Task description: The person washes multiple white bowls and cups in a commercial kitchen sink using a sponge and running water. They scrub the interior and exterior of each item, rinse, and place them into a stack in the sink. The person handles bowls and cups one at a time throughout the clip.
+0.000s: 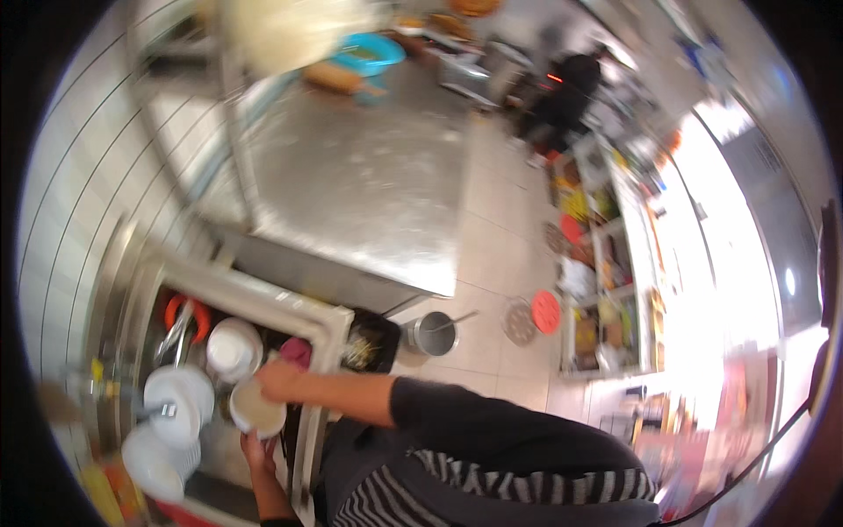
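A white bowl (257, 408) is held over the sink (263, 290) between my two hands. My left hand (259, 451) grips its lower rim from below. My right hand (280, 381) is at the bowl's upper right edge, its fingers partly over the inside; whether it holds a cloth or sponge is not visible. Beyond the bowl stand nested white bowls (234, 349). Stacked white plates (174, 405) and more white dishes (158, 461) lie on the left side of the sink. A pink cloth-like item (296, 353) lies near my right wrist.
A black bin (369, 342) with scraps stands beside the sink, and a metal pot (436, 334) with a long handle in it is on the floor. A steel table (355, 171) is beyond. A person in dark clothes (566, 99) is farther off, near shelves (612, 263).
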A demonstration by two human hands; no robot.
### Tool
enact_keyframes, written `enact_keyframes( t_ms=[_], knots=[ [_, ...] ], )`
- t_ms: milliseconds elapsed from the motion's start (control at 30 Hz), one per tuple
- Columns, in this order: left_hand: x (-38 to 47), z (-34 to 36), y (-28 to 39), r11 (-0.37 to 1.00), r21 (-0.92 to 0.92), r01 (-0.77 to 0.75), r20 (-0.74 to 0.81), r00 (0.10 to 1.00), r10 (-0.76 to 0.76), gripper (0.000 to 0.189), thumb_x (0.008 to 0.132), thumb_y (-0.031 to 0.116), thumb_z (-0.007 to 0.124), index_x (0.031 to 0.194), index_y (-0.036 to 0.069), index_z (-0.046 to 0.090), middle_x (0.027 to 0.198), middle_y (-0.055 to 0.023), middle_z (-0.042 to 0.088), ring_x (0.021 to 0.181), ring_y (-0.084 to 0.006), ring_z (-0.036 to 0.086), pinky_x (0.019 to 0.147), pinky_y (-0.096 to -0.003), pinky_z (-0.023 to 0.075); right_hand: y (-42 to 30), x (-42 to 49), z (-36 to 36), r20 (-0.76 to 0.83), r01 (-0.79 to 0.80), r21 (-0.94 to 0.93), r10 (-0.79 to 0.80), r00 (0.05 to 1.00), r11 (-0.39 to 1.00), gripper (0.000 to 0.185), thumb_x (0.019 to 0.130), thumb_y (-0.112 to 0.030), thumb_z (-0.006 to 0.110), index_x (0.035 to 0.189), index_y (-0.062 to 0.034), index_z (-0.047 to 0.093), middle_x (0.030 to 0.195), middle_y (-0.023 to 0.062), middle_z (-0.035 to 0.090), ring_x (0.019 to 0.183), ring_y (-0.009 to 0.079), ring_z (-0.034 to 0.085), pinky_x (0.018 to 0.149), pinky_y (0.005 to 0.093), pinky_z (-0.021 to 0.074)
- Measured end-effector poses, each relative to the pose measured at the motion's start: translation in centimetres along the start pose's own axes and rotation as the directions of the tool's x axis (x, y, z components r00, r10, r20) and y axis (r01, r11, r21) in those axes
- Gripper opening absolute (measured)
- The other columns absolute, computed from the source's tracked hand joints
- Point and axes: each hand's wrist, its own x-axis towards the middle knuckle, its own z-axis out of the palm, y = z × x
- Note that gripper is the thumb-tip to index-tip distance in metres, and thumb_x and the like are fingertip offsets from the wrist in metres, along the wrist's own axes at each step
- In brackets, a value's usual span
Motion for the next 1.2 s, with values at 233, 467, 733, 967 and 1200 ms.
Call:
enact_keyframes(
  t_ms=[233, 467, 733, 967, 1200],
  knots=[
    [4.1, 1.4, 1.2, 0.975, 0.188, 0.117, 0.198, 0.968, -0.154, 0.06, 0.102, 0.02, 0.056, 0.156, 0.002, 0.038, 0.142, -0.0157, 0.058, 0.127, -0.0401, 0.06, 0.112, -0.0535, 0.0498, -1.1, -8.5, -1.2, -0.136, 0.012, 0.151, 0.009, 0.991, 0.988, 0.028, 0.076, -0.017, 0.067, 0.092, 0.0038, 0.076, 0.097, 0.0274, 0.074, 0.095, 0.0429, 0.073, 0.084, 0.051, 0.0586],
    [6.2, 0.1, 1.3, 0.98, 0.194, 0.038, 0.166, 0.984, -0.071, 0.064, 0.087, 0.001, 0.048, 0.15, -0.005, 0.041, 0.147, -0.0207, 0.052, 0.133, -0.0386, 0.055, 0.114, -0.05, 0.0503, 1.9, -12.4, -0.6, -0.344, 0.015, 0.453, 0.16, 0.925, 0.891, 0.025, 0.081, -0.023, 0.069, 0.097, -0.0055, 0.074, 0.093, 0.0189, 0.075, 0.091, 0.041, 0.072, 0.084, 0.0504, 0.0575],
    [5.4, -2.5, 2.5, 0.997, 0.079, 0.019, 0.332, 0.942, -0.045, 0.06, 0.084, 0.0, 0.051, 0.143, -0.006, 0.049, 0.139, -0.0196, 0.059, 0.133, -0.0362, 0.056, 0.112, -0.0468, 0.0522, 1.4, -13.6, -1.2, -0.404, 0.072, 0.527, 0.175, 0.898, 0.847, 0.025, 0.081, -0.022, 0.069, 0.101, -0.0071, 0.074, 0.094, 0.0188, 0.075, 0.092, 0.0394, 0.073, 0.084, 0.0495, 0.0576],
    [-2.3, -0.8, 4.6, 0.997, 0.023, -0.073, 0.376, 0.925, 0.059, 0.059, 0.088, 0.003, 0.063, 0.145, -0.004, 0.048, 0.139, -0.018, 0.061, 0.122, -0.0351, 0.064, 0.105, -0.05, 0.0567, 2.1, -13.7, -0.9, -0.285, 0.038, 0.589, 0.163, 0.945, 0.807, 0.034, 0.089, -0.031, 0.069, 0.116, -0.0126, 0.076, 0.104, 0.0148, 0.078, 0.094, 0.0313, 0.075, 0.087, 0.0422, 0.0595],
    [-10.2, 8.2, 9.8, 0.99, 0.006, -0.144, 0.228, 0.964, 0.139, 0.062, 0.084, -0.002, 0.051, 0.146, -0.003, 0.044, 0.14, -0.021, 0.059, 0.124, -0.038, 0.065, 0.102, -0.0533, 0.0582, 3.3, -16.8, -3.5, -0.15, -0.045, 0.801, 0.273, 0.95, 0.597, 0.028, 0.097, -0.026, 0.072, 0.114, -0.0037, 0.072, 0.084, 0.0031, 0.068, 0.053, 0.0087, 0.057, 0.051, 0.0288, 0.0497]
  ],
)
